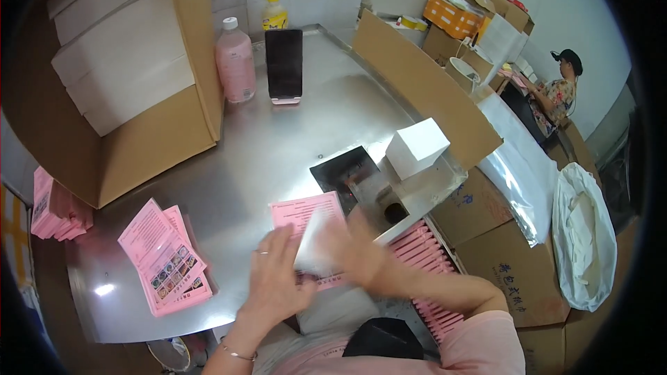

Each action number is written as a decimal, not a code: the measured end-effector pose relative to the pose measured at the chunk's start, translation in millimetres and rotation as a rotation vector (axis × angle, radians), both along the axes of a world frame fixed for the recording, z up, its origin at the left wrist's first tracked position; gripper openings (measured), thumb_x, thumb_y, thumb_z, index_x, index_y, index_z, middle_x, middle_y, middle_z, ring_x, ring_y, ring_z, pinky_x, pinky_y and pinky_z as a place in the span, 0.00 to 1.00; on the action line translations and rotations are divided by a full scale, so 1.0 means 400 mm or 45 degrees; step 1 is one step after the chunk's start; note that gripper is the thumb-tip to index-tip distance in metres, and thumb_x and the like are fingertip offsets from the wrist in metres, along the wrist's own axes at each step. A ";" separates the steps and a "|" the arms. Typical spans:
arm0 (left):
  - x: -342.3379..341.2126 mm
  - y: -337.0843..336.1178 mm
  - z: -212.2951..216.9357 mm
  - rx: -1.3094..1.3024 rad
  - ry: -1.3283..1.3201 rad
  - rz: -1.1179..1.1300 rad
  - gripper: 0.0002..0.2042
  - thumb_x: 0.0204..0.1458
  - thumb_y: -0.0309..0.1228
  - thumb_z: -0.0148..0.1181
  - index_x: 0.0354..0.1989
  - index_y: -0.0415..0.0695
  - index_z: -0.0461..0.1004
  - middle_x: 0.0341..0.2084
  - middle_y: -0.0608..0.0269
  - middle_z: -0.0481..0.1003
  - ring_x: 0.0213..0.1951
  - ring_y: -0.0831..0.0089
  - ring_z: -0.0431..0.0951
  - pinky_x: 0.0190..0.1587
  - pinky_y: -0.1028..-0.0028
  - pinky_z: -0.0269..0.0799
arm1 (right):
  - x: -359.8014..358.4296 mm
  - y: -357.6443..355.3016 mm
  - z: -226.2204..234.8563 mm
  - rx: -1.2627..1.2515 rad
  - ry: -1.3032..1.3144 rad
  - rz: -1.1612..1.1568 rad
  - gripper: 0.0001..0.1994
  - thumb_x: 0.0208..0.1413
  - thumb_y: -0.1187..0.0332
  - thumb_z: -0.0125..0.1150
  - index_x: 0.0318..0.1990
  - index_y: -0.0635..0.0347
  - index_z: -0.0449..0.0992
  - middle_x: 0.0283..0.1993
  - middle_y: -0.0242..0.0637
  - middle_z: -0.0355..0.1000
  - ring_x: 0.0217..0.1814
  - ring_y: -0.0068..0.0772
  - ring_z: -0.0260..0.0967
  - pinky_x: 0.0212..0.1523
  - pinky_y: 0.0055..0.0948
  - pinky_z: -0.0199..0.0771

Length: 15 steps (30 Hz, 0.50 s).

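In front of me on the metal table lies a pink printed leaflet (303, 210), with a blurred white, flat piece (313, 243) over it. My left hand (273, 271) rests at the left edge of both, fingers apart and thumb stretched toward the near edge. My right hand (354, 250) is over the right side of the white piece, smeared by motion, so its fingers cannot be read. Further left, a small fanned stack of pink leaflets (163, 257) with small pictures lies on the table.
Left stands a cardboard box (156, 139) of white boxes, beside a pink pile (59, 208). Behind are a pink bottle (236, 62), yellow-capped bottle (275, 14) and phone (284, 62). Right are a white box (417, 147), a dark recess (347, 173), pink packs (424, 250) and another person (556, 94).
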State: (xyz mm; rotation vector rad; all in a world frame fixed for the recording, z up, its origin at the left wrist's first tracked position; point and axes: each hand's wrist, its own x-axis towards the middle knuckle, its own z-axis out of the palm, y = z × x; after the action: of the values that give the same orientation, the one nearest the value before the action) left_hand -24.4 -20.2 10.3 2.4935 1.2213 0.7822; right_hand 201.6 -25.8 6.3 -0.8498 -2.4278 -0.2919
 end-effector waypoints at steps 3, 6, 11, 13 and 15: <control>-0.017 0.004 -0.013 0.062 0.127 0.124 0.40 0.34 0.41 0.72 0.60 0.40 0.67 0.64 0.40 0.60 0.62 0.46 0.63 0.50 0.53 0.62 | -0.059 0.014 -0.027 -0.018 -0.075 0.097 0.22 0.52 0.70 0.56 0.55 0.69 0.71 0.52 0.49 0.71 0.57 0.56 0.69 0.67 0.70 0.52; 0.059 0.012 -0.019 0.079 0.025 0.243 0.41 0.38 0.43 0.71 0.63 0.40 0.64 0.67 0.39 0.57 0.64 0.41 0.60 0.56 0.48 0.58 | -0.103 0.139 0.007 -0.272 -0.110 -0.168 0.14 0.49 0.70 0.57 0.44 0.65 0.74 0.41 0.49 0.72 0.48 0.51 0.72 0.66 0.70 0.54; 0.030 0.014 0.013 0.146 0.167 0.442 0.35 0.40 0.43 0.69 0.59 0.43 0.68 0.68 0.41 0.56 0.64 0.38 0.57 0.57 0.45 0.54 | -0.104 0.068 0.049 -0.091 0.121 -0.074 0.10 0.49 0.72 0.59 0.40 0.65 0.74 0.40 0.45 0.73 0.44 0.47 0.74 0.63 0.58 0.63; 0.001 -0.003 -0.001 0.159 0.245 0.329 0.29 0.43 0.46 0.66 0.56 0.48 0.73 0.62 0.43 0.62 0.59 0.40 0.61 0.52 0.50 0.56 | 0.017 0.084 0.095 0.043 0.181 -0.400 0.14 0.49 0.74 0.58 0.45 0.68 0.73 0.47 0.49 0.73 0.49 0.48 0.73 0.55 0.55 0.71; 0.007 -0.020 0.000 0.158 0.220 0.387 0.25 0.45 0.47 0.64 0.53 0.51 0.76 0.56 0.45 0.66 0.55 0.43 0.63 0.50 0.51 0.56 | 0.119 0.140 0.159 0.299 -0.087 -1.038 0.18 0.52 0.68 0.63 0.49 0.68 0.74 0.46 0.48 0.73 0.52 0.49 0.71 0.55 0.52 0.69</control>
State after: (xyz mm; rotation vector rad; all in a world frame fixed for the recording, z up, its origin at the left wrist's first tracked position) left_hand -21.5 -28.0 10.2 2.5510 1.6901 0.7423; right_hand 249.3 30.4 69.8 -1.6932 -1.9263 -0.8889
